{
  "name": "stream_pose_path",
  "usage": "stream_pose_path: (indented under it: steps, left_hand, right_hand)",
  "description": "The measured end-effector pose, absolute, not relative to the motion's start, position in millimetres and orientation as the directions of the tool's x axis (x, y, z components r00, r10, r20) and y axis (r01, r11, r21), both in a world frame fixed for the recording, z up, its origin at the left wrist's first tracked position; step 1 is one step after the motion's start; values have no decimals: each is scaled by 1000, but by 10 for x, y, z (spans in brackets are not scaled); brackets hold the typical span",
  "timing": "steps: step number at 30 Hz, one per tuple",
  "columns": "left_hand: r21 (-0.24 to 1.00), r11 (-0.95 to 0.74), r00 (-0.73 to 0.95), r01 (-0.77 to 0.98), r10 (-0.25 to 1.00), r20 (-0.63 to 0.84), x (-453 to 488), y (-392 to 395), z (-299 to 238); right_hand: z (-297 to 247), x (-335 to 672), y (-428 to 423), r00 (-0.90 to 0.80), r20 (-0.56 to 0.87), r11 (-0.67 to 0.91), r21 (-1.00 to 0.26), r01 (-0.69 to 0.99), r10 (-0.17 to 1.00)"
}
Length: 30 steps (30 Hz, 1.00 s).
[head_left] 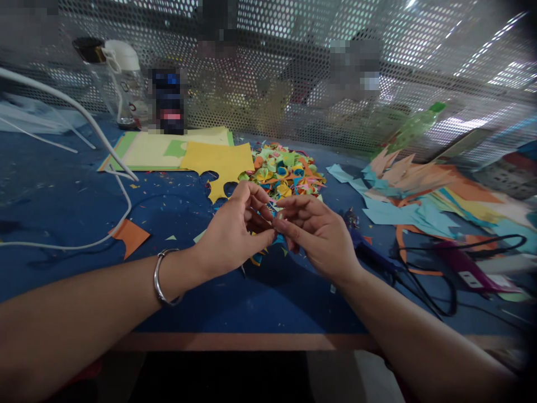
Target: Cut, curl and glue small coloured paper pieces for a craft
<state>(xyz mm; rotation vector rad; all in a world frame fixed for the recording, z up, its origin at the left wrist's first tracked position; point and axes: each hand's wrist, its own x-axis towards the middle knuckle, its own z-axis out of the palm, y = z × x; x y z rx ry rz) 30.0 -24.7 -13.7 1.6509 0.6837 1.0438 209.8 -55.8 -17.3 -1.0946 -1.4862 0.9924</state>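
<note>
My left hand (pixel 235 229), with a silver bangle (pixel 158 280) at the wrist, and my right hand (pixel 321 232) meet above the middle of the table. Both have their fingertips pinched close together. Whatever lies between them is too small and too covered by the fingers to name. Just beyond the fingers lies a heap of small, colourful curled paper pieces (pixel 289 170). Beside it, past my left hand, is a yellow paper sheet (pixel 222 159) with rounded cutouts along its near edge. A few coloured scraps show under my hands.
Pale sheets (pixel 146 154) and an orange scrap (pixel 132 238) lie left, near a white cable (pixel 84 103). Bottles (pixel 126 84) stand at the back left. On the right are blue paper cuttings (pixel 411 215), a dark-handled corded tool (pixel 373 252) and a purple object (pixel 461 266). Perforated metal panelling (pixel 260 84) rises behind.
</note>
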Motion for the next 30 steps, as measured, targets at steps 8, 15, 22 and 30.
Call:
stream_pose_path:
  steps: [8,15,22,30]
  left_hand:
    - [936,-345,472,-75,814,338,298,-268,-109]
    - [946,-309,485,-98,815,316,284,-258,-113]
    - [997,-23,515,-79,855,61,287,-177,-185]
    - [988,99,489,-122,872,-27,323,-180,-151]
  right_hand:
    - [-160,2094,-549,-76,225,234,-964,125,971]
    - [-170,2109,-546,-77,216,224,-967,122,973]
    - [-160,2115,-540,-79,232,241,-960,142,970]
    - [-147,2121,-539,-77,234,244,-955,171,969]
